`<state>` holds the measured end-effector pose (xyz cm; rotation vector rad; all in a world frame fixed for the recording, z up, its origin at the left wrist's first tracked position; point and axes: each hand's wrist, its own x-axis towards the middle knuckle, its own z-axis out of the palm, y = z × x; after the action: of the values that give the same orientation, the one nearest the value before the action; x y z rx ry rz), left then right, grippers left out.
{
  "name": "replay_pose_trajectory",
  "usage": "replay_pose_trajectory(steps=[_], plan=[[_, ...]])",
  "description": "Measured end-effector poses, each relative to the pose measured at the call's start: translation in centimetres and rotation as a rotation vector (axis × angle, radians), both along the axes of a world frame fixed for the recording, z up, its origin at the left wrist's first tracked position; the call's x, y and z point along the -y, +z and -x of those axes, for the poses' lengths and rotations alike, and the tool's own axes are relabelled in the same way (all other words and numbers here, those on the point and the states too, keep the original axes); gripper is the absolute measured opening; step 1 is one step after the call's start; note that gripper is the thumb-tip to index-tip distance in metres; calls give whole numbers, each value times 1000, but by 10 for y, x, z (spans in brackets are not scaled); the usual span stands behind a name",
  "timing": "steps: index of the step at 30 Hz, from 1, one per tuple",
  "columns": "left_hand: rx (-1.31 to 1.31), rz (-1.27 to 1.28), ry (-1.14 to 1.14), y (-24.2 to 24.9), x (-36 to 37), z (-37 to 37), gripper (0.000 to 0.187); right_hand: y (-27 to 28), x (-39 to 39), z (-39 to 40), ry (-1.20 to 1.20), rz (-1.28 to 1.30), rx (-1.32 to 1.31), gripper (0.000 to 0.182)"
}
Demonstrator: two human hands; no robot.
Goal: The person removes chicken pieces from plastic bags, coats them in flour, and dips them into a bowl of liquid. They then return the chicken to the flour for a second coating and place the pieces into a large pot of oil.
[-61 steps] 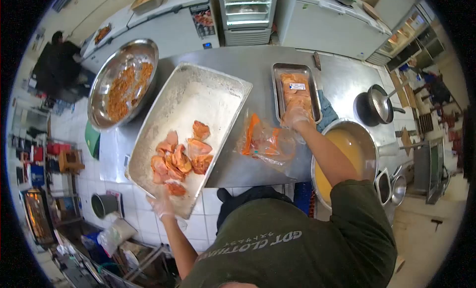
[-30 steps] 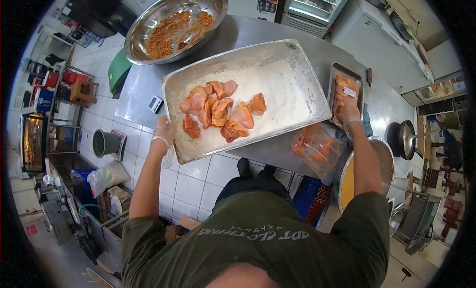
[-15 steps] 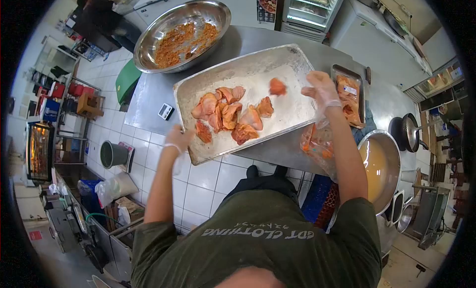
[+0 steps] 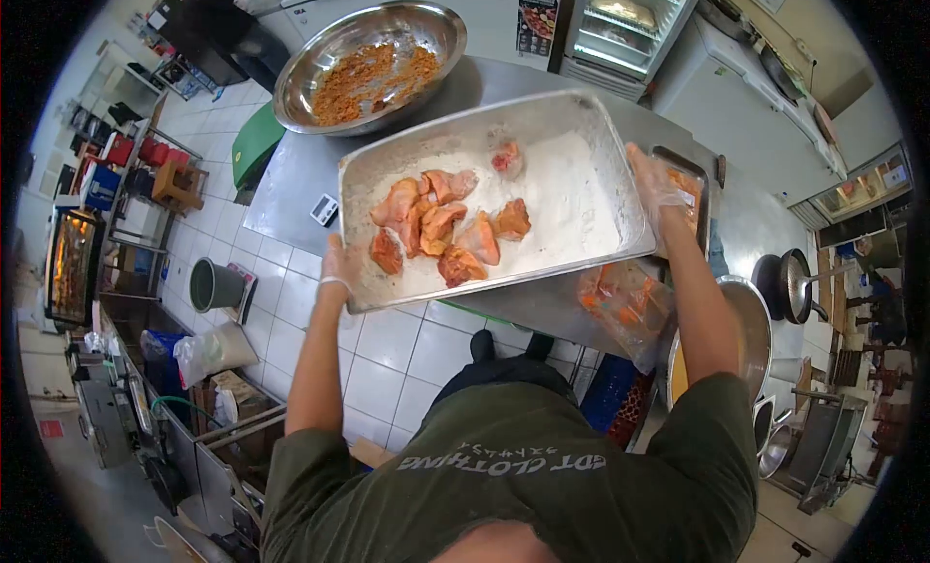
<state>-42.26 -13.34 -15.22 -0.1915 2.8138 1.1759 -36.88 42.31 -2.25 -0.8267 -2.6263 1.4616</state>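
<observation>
A deep rectangular metal tray [image 4: 494,282] with white flour [image 4: 581,195] in it is held between both my gloved hands. My left hand [image 4: 339,265] is wrapped on its left end, and my right hand [image 4: 659,187] grips the opposite end, its fingers partly hidden. Several raw chicken pieces [image 4: 426,219] lie clustered toward the left of the flour. One flour-dusted chicken piece [image 4: 506,160] sits apart near the far side. The tray is tilted, over the near edge of the steel table.
A steel bowl [image 4: 450,54] of orange-brown crumbs stands at the back left of the table [image 4: 281,200], near a small timer [image 4: 325,210]. At right are a smaller meat tray [image 4: 705,190], a plastic bag [image 4: 630,306] and a large pot [image 4: 760,316]. Another person [image 4: 228,25] stands far left.
The tray has shifted slightly right and tilted differently, with both hands on it. The lone chicken piece has moved left and now shows flour; the other pieces have shifted a little.
</observation>
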Motion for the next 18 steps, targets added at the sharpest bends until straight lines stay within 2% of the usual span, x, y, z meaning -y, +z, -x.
replay_pose_trajectory(steps=[3, 4, 7, 8, 9, 11, 13, 15, 16, 18], plan=[[-54, 34, -122, 14, 14, -5, 28, 25, 3, -27, 97, 57, 21, 80], [-106, 15, -182, 17, 13, 2, 28, 31, 11, -42, 45, 31, 31, 76], [-97, 278, -262, 18, 17, 26, 25, 36, 43, -101, -96, 26, 60, 64], [-65, 174, -271, 16, 17, 33, 26, 18, 41, -116, -127, 86, 63, 60], [-28, 73, -279, 14, 15, 40, 26, -47, 20, -123, -63, -76, -121, 57], [-124, 62, -381, 4, 20, 55, 27, -79, -1, -135, 24, -216, -83, 51], [-180, 134, -431, 8, 16, 57, 28, -25, 21, -138, 73, -118, 352, 45], [-200, 281, -442, 24, 10, 53, 28, -33, -6, -127, 255, -672, 398, 39], [-196, 270, -425, 22, 11, 53, 28, -35, -25, -117, 347, -954, 415, 37], [-193, 241, -383, 8, 17, 57, 29, -31, -55, -94, 178, -834, 433, 34]])
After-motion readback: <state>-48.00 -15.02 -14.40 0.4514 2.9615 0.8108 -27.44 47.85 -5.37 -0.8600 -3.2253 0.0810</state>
